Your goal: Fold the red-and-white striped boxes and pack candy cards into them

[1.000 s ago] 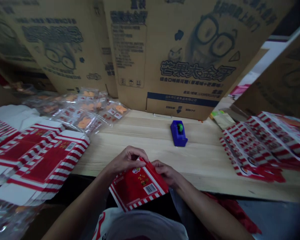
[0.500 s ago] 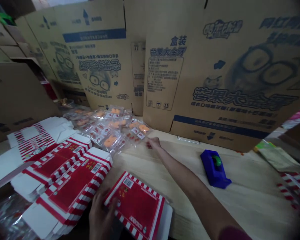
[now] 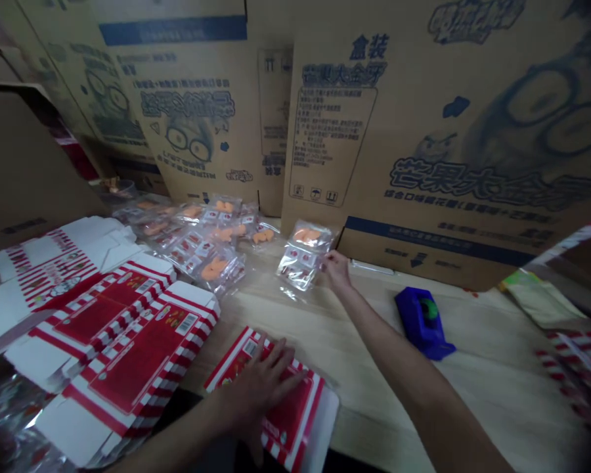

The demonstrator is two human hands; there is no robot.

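My right hand pinches the right edge of a clear plastic packet with an orange piece and printed cards inside. The packet is raised at an angle near the cardboard wall. Lower down, my left hand lies with fingers spread across a red-and-white striped carton. That carton is flat, with a white flap at its right end, at the table's front edge. A pile of similar packets lies to the left of the held one.
Stacked flat striped cartons fill the left side. A blue tape dispenser with a green hub stands on the table at right. Large cardboard boxes wall off the back. Striped packaging sits at the far right.
My right hand has drawn one packet rightward, away from the pile. My left hand has moved from the carton's left edge onto its top. The view has shifted slightly.
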